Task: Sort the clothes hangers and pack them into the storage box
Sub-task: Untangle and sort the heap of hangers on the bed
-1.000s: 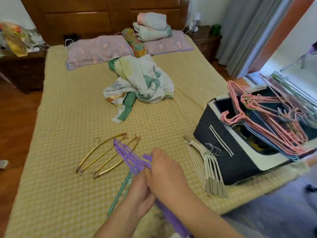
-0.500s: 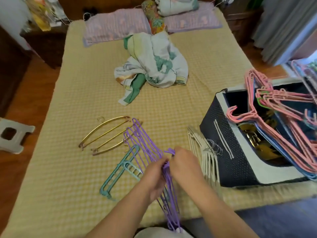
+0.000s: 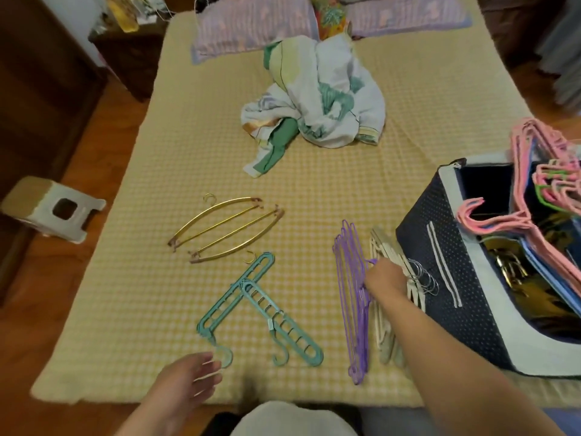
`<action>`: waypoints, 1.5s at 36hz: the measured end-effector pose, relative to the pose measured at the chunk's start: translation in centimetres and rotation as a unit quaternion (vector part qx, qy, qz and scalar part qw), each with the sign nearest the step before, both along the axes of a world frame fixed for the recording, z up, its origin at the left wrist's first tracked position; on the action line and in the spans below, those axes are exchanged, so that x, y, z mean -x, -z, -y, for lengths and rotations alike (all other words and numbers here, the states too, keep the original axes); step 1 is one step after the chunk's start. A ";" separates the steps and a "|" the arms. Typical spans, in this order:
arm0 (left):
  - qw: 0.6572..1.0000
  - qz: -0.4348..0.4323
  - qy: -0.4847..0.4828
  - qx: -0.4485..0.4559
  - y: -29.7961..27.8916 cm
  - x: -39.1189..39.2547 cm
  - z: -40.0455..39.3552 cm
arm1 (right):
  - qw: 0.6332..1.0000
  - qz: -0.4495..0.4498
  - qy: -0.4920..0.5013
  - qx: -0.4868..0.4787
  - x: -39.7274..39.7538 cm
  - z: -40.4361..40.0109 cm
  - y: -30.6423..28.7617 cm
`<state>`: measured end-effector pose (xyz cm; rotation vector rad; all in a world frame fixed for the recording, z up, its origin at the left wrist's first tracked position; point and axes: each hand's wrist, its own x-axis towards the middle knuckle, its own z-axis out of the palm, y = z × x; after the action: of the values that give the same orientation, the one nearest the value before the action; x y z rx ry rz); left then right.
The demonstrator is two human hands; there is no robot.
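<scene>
Sorting is well under way on the bed (image 3: 157,171), with the piles laid out by colour. The right hand (image 3: 385,278) sits at the hook end of the purple hangers (image 3: 353,306), fingers curled down onto the bundle; it looks like a grip, though the fingertips are hidden under the hand. That purple stack lies flat, just beside the white hangers (image 3: 385,328), which rest against the dark wall of the storage box (image 3: 452,278).

Down at the near edge, the left hand (image 3: 191,377) is spread and relaxed, holding nothing, fingertips right at the hook of the teal hangers (image 3: 248,306). Further up the bed lie the gold hangers (image 3: 220,228), apart from everything else and untouched.

The box stands at the right, leaning, already carrying pink hangers (image 3: 503,221) that spill over its rim.

My read: purple is being squared up as a set, and teal is next for gathering. The coming move calls for closing around all the hooks together, lifting the bundle level so nothing fans out, then threading it into the box past those pink hooks, which could snag.
</scene>
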<state>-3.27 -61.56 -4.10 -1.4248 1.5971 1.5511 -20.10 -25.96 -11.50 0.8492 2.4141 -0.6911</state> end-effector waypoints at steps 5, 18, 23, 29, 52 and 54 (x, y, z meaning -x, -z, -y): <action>0.999 0.036 -0.003 0.011 0.2 -0.5 -0.1 | 1.000 0.008 0.027 -0.010 1.8 -1.0 1.8; 0.998 0.058 0.019 0.014 -1.0 0.3 -0.7 | 0.982 0.015 -0.062 -0.177 1.2 -4.3 3.4; 0.997 0.058 0.051 0.018 -0.3 1.3 -0.3 | 0.981 0.014 -0.064 -0.184 0.8 -5.1 2.8; 0.995 0.031 0.099 0.012 -0.2 2.9 0.3 | 0.980 0.032 -0.043 -0.189 0.5 -4.9 2.4; 0.867 -0.021 0.474 0.149 14.8 16.0 19.0 | 0.984 0.070 -0.158 0.041 3.6 24.2 6.7; 0.814 -0.064 0.528 0.234 18.9 19.1 20.9 | 0.987 0.071 -0.136 0.047 3.9 26.7 9.8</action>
<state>-22.42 -82.44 -22.99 -0.3558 2.3450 0.5959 -24.04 -52.65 -21.29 0.4992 2.2916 -0.6103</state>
